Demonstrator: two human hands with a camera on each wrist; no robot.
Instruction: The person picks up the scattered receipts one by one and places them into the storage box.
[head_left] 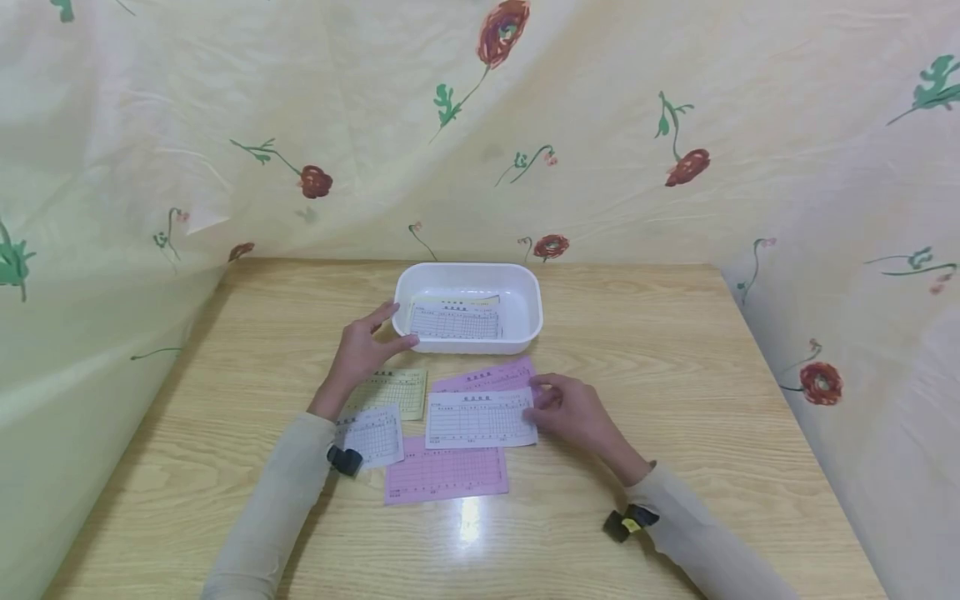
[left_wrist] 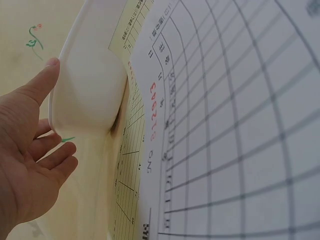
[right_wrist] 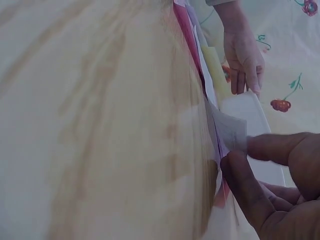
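Fingers of the right hand (head_left: 573, 410) pinch the white form (head_left: 480, 418); the left hand (head_left: 365, 346), spread, touches the tray (head_left: 525, 283).

Wooden table (head_left: 675, 467) backed by flowered cloth (head_left: 600, 125).

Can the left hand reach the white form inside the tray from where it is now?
Probably yes: the left hand touches the tray at its near left corner, and nothing covers the white form.

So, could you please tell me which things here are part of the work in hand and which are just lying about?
In hand:
- left hand touching white tray
- right hand pinching white form
- forms in the tray

Lying about:
- pink forms
- yellow form
- small white form
- flowered cloth
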